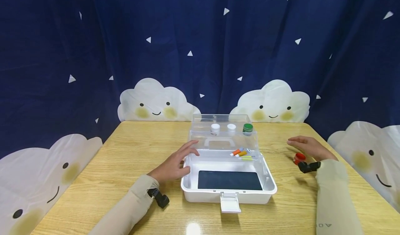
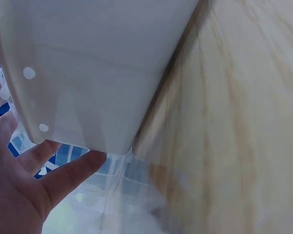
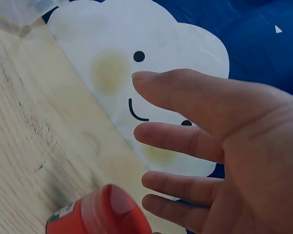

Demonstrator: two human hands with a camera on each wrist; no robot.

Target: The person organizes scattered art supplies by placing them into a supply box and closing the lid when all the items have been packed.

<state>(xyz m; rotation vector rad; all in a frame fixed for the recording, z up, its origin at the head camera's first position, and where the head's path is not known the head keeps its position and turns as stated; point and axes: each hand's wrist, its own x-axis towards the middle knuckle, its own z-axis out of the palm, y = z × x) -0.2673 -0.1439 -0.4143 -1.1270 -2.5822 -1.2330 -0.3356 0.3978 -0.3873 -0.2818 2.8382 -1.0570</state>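
A white plastic box [image 1: 203, 196] stands with its clear tiered trays [image 1: 200, 136] raised at the back. My left hand [image 1: 173, 162] is at its left side, fingers spread. In the left wrist view, fingertips lie right at the end of the box's white wall [image 2: 93, 92]. My right hand [image 1: 310, 148] hovers over the table's right side with loosely extended fingers and nothing in them. Just below it is a red jar [image 1: 299, 159]. The right wrist view shows this red jar [image 3: 107, 214] beneath the fingers, apart from them.
Two white-lidded jars [image 1: 215, 127] and a green-lidded jar [image 1: 248, 128] sit in the top tray. Orange, ochre and yellow tubes [image 1: 241, 154] lie in a lower tray. A dark rectangular panel [image 1: 229, 180] covers the box floor. The front latch [image 1: 230, 204] hangs down. A curtain [image 1: 175, 26] backs the table.
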